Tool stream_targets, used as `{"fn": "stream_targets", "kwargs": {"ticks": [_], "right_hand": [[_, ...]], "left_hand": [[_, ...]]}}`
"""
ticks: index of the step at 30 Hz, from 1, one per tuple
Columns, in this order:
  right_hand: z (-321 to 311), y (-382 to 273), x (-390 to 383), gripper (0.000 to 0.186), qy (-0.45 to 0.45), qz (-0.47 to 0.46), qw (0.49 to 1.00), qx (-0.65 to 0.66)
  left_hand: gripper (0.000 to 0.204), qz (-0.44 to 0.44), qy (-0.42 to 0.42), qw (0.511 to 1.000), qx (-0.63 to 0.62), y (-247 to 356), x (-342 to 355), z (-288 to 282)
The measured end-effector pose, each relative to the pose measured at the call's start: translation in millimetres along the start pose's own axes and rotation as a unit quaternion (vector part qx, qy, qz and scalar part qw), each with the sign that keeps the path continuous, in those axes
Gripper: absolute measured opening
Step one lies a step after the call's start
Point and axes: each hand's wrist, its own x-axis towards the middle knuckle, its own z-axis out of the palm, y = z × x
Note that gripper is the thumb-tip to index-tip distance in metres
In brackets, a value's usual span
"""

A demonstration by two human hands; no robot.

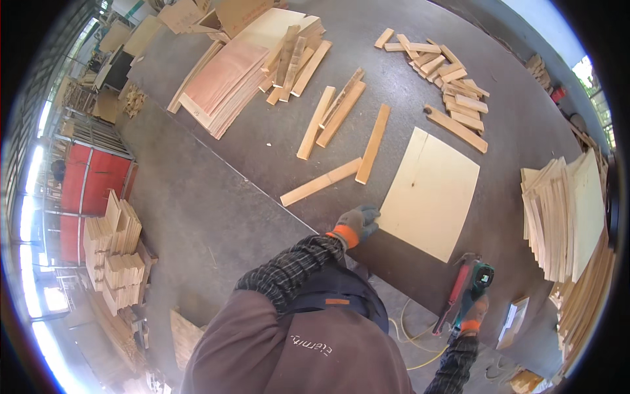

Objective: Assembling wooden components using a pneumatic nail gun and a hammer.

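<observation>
A pale thin plywood panel (431,190) lies on the dark worktable in front of me, with a small dark knot on its face. My left hand (359,222), in a grey glove with an orange cuff, is at the panel's near left corner. Its fingers are stretched out and reach the edge. To the right of the panel, my right hand (475,312) is closed round a teal and red nail gun (467,287). The nail gun is apart from the panel, over the table's near edge. The right-hand fingers are partly hidden by the tool.
Loose wood strips (341,115) lie beyond the panel, with a heap of short strips (453,79) farther right. Reddish plywood sheets (226,82) are stacked at far left. More panels (558,217) stand stacked at right. A yellow hose (426,361) hangs below the table edge.
</observation>
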Motion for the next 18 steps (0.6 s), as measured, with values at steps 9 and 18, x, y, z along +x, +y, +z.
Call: {"fn": "stream_targets", "kwargs": {"ticks": [9,18], "right_hand": [[54,-105,4,0.013,-0.047,0.062,0.994,-0.074],[96,-86,-15,0.013,-0.021,-0.040,0.996,-0.082]], "left_hand": [[0.044,-0.124,0.226,0.964,0.069,-77,115,-177],[0.061,-0.244,0.023,0.957,0.154,-125,237,-225]]}}
